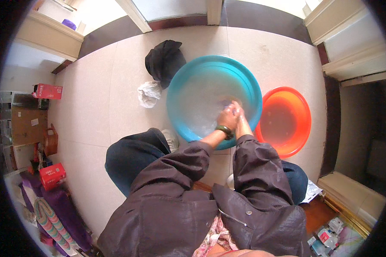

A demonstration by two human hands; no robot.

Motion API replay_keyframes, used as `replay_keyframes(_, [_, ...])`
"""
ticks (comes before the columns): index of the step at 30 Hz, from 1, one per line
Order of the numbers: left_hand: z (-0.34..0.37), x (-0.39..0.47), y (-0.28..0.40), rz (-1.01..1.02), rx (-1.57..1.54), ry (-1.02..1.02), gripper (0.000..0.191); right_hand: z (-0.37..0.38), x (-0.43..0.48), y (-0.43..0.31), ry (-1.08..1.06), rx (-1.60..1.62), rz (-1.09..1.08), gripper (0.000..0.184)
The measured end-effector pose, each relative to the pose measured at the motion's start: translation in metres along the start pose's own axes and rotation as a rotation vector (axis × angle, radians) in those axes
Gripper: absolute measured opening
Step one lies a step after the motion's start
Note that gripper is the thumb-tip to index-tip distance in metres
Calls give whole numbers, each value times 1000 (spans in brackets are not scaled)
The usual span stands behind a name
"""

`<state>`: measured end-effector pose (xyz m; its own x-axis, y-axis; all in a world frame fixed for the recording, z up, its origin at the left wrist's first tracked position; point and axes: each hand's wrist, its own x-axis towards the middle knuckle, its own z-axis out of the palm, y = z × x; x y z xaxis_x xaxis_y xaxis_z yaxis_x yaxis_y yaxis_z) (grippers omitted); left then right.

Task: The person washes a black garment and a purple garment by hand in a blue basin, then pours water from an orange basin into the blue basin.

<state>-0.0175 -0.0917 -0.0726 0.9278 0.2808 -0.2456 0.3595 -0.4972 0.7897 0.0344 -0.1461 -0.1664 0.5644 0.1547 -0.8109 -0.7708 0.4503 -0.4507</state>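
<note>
My left hand (227,118), with a dark green bangle at its wrist, is pressed against my right hand (240,113) inside a large blue-green plastic basin (179,121). Between their fingers is a small wet cloth (226,103), dark and purplish, blurred by motion and mostly hidden by the hands. Cloudy, greyish water (196,96) fills much of the basin. The cloth's lower part is lost in that water.
An orange plastic basin (304,128) holding murky water stands right of the blue one. A black cloth bundle (164,61) and a crumpled white cloth (149,94) lie on the tiled floor (87,106) to the left. Red boxes (52,176) are at far left.
</note>
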Motion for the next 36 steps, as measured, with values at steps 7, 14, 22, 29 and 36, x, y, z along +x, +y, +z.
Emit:
replay_keyframes(7, [-38, 64, -75, -160, -91, 348, 40, 26, -64, -35, 66, -220, -188, 66])
replay_keyframes(14, [-33, 63, -108, -634, -243, 210, 75, 18, -53, -11, 450, -26, -525, 65])
replay_keyframes(22, [-5, 25, -30, 114, -225, -6, 37, 12, -34, -18, -244, 271, 194, 47])
replay_keyframes(29, [-5, 12, 15, 218, 202, 49, 43, 3, -16, 4, -104, 28, -56, 41])
replay_keyframes(36, [-13, 28, -6, 180, -46, 100, 23, 9, -20, 2, -394, 271, -135, 26])
